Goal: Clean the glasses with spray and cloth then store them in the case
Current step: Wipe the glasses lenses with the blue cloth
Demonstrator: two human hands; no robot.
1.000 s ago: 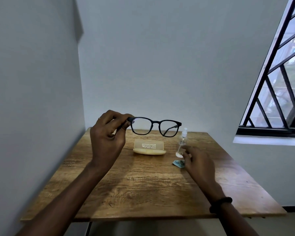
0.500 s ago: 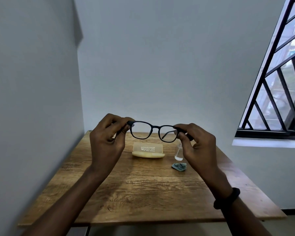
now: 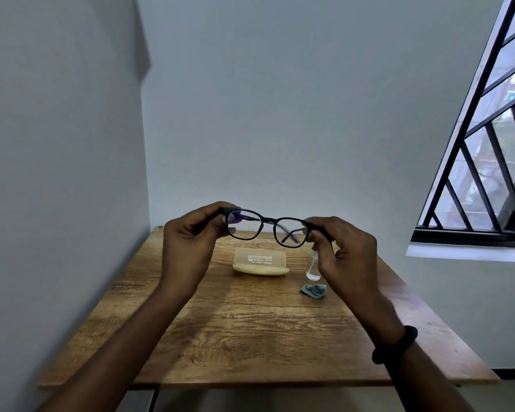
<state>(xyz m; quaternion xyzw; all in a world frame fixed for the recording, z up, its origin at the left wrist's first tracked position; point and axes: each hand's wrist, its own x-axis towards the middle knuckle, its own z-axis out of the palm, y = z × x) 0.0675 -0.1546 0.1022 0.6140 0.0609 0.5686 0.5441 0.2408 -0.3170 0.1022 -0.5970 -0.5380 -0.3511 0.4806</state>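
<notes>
I hold black-framed glasses (image 3: 268, 220) up in the air above the wooden table (image 3: 250, 328), lenses facing away. My left hand (image 3: 188, 248) pinches the left end of the frame and my right hand (image 3: 344, 257) pinches the right end. Below them on the table lies an open pale yellow case (image 3: 260, 263) with its translucent lid up. A small clear spray bottle (image 3: 312, 267) stands to the right of the case, partly hidden behind my right hand. A crumpled grey-green cloth (image 3: 314, 290) lies just in front of the bottle.
The table stands in a corner, with a grey wall (image 3: 57, 203) close on the left and another behind. A barred window (image 3: 488, 173) is at the right. My right wrist wears a black band (image 3: 394, 344).
My right hand rose from beside the spray bottle and took hold of the right end of the glasses. Both hands now hold the frame, a little nearer to me.
</notes>
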